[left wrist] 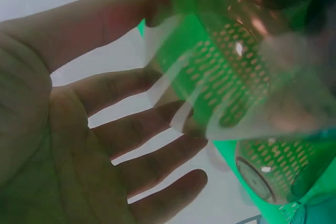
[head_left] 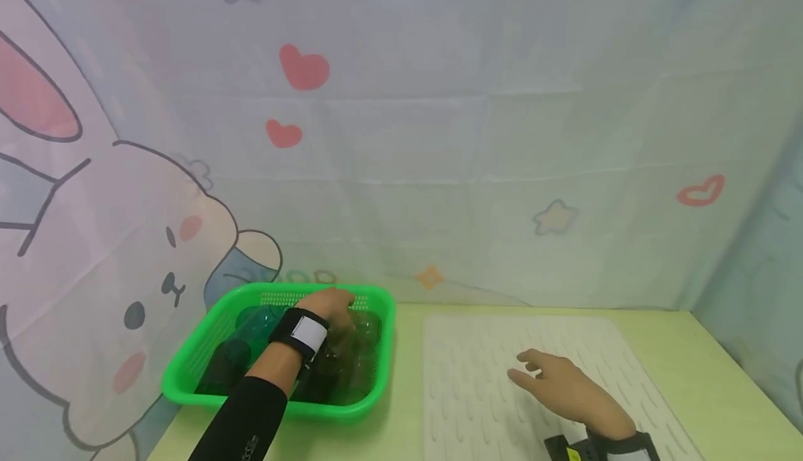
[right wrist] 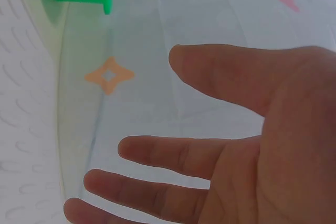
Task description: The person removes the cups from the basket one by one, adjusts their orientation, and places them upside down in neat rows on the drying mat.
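Note:
In the head view my left hand (head_left: pixel 331 307) reaches down into a green perforated basket (head_left: pixel 172 377) of see-through vessels. The left wrist view shows this hand's fingers (left wrist: pixel 136 129) spread and nearly straight, with the thumb and some fingertips overlapping a clear vessel (left wrist: pixel 239 111). Whether they press on it is hard to tell. A teal see-through vessel (head_left: pixel 258 325) lies in the basket's left part, and dark clear ones (head_left: pixel 364 360) lie on the right. My right hand (head_left: pixel 561 386) hovers over a white textured mat (head_left: pixel 464 377), fingers apart, holding nothing.
The basket stands at the left of a yellow-green tabletop (head_left: pixel 665 335), with the mat to its right. Behind the table hangs a pale cloth (head_left: pixel 408 224) printed with a rabbit, hearts and stars. Another cloth (head_left: pixel 759 307) hangs along the right side.

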Demonstrator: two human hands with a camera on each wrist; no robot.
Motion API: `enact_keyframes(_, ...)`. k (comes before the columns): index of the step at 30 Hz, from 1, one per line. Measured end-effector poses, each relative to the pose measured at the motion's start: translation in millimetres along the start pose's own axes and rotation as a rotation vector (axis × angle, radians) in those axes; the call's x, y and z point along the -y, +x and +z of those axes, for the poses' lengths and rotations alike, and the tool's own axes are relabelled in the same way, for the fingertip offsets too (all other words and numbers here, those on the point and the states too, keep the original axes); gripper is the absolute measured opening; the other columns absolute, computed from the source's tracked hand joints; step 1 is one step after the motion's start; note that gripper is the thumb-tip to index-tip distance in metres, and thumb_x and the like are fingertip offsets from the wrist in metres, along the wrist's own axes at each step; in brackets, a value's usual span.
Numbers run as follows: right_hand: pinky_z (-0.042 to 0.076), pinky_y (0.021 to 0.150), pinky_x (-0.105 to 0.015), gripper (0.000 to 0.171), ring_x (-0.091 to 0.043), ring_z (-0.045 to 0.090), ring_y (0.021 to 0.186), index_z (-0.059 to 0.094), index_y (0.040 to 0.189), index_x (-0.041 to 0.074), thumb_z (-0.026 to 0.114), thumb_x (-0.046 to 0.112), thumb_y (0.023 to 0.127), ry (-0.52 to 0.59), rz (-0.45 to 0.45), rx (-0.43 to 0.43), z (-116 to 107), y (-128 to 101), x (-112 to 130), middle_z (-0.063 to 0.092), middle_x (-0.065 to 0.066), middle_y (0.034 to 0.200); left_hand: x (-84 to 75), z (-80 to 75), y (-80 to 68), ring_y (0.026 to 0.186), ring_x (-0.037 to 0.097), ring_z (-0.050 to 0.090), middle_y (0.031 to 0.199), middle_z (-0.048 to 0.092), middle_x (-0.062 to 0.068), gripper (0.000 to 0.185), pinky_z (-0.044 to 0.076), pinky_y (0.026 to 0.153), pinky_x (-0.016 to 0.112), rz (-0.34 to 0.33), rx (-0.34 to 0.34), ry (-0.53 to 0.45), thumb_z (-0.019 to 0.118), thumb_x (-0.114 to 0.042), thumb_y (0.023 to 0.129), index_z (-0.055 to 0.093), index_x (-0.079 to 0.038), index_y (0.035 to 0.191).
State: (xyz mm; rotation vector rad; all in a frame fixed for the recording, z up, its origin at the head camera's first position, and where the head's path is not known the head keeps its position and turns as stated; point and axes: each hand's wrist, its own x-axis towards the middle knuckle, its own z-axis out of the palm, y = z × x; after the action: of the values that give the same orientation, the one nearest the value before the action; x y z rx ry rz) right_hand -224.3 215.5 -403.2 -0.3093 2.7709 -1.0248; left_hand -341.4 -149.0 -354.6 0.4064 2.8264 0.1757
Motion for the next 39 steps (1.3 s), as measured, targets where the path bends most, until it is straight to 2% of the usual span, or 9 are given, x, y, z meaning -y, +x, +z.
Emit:
enact_keyframes(3,0.05,0.078,-0.049,0.054,-0.04,0.058,0.103,0.053,0.126,-0.005,0.056,0.039,0.094,0.017,0.004,0.003,5,-2,-3,0.058,-0.023,0.118,3.1,2.8,-0.3,0.125,0.035,0.045,0.134,0.051,0.015,0.058,0.039,0.098,0.049,0.011,0.009,-0.013,0.065,-0.01,0.083,0.047,-0.003,0.138)
enact_keyframes(6,0.05,0.078,-0.049,0.054,-0.039,0.058,0.103,0.053,0.126,-0.005,0.056,0.039,0.094,0.023,0.018,0.018,10,-3,-7,0.058,-0.023,0.118,4.2,4.9,-1.3,0.111,0.033,0.053,0.125,0.055,0.017,0.051,0.044,0.088,0.045,0.021,0.02,-0.037,0.061,-0.005,0.08,0.052,0.0,0.131)
enact_keyframes(9,0.049,0.079,-0.05,0.055,-0.04,0.058,0.103,0.053,0.126,-0.005,0.056,0.04,0.094,0.013,0.03,0.021,13,-3,-9,0.058,-0.024,0.118,4.8,6.0,-2.3,0.08,0.025,0.053,0.095,0.059,0.013,0.023,0.042,0.068,0.037,0.024,0.013,-0.037,0.057,-0.003,0.079,0.061,0.001,0.101)
enact_keyframes(11,0.049,0.079,-0.05,0.056,-0.04,0.057,0.103,0.053,0.127,-0.005,0.056,0.04,0.094,0.003,0.035,0.017,14,-2,-10,0.058,-0.024,0.118,5.8,6.1,-2.3,0.065,0.02,0.045,0.075,0.051,0.008,0.001,0.037,0.059,0.033,0.031,0.002,-0.029,0.056,-0.004,0.08,0.056,-0.004,0.079)
enact_keyframes(13,0.049,0.079,-0.05,0.056,-0.04,0.057,0.104,0.053,0.126,-0.005,0.056,0.041,0.094,0.0,0.04,0.012,14,-1,-10,0.058,-0.023,0.118,6.6,5.5,-3.1,0.056,0.017,0.036,0.064,0.039,0.004,0.018,0.031,0.054,0.03,0.037,-0.007,-0.023,0.055,-0.004,0.081,0.046,-0.009,0.066)
enact_keyframes(15,0.049,0.08,-0.05,0.057,-0.04,0.057,0.104,0.053,0.126,-0.005,0.056,0.041,0.093,0.004,0.042,0.017,15,-1,-10,0.058,-0.023,0.118,7.4,4.8,-4.5,0.052,0.015,0.031,0.06,0.035,0.001,0.026,0.028,0.051,0.029,0.035,-0.014,-0.02,0.054,-0.003,0.081,0.04,-0.01,0.061)
enact_keyframes(24,0.05,0.078,-0.049,0.056,-0.039,0.058,0.103,0.054,0.126,-0.005,0.057,0.04,0.094,-0.003,0.022,0.017,14,0,-9,0.059,-0.023,0.117,6.2,0.2,-12.1,0.044,0.011,0.03,0.05,0.034,-0.003,0.034,0.029,0.046,0.026,0.027,-0.058,-0.011,0.056,-0.008,0.08,0.039,-0.012,0.051)
enact_keyframes(33,0.05,0.079,-0.049,0.054,-0.04,0.057,0.104,0.054,0.125,-0.004,0.057,0.04,0.094,0.039,0.026,0.033,16,-2,-9,0.06,-0.019,0.117,2.9,-10.9,-27.7,0.046,0.011,0.026,0.053,0.03,-0.003,0.039,0.026,0.047,0.026,0.046,-0.054,0.005,0.061,-0.013,0.085,0.038,-0.013,0.054)
enact_keyframes(39,0.05,0.078,-0.048,0.053,-0.039,0.058,0.103,0.054,0.125,-0.004,0.057,0.04,0.094,0.021,0.03,0.022,14,-3,-8,0.06,-0.019,0.116,4.7,-10.6,-33.4,0.047,0.011,0.019,0.053,0.024,-0.004,0.042,0.022,0.048,0.026,0.067,-0.069,-0.009,0.063,-0.013,0.084,0.033,-0.014,0.055)
